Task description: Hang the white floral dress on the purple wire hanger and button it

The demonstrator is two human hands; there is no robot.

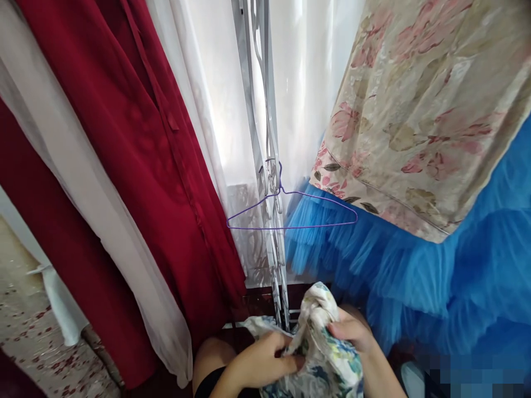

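At the bottom centre, both my hands grip a white garment with a blue and green flower print (pixel 321 342). My left hand (pixel 263 362) is closed on its lower folds. My right hand (pixel 352 330) pinches the bunched top of the same cloth from the right. Above the hands, an empty purple wire hanger (pixel 290 213) hangs on a metal window grille (pixel 265 138), apart from both hands.
A dark red garment (pixel 136 155) and sheer white fabric (pixel 78 182) hang at the left. A beige floral cloth (pixel 427 105) hangs at the upper right over a blue tulle skirt (pixel 435 282). White curtains cover the window behind.
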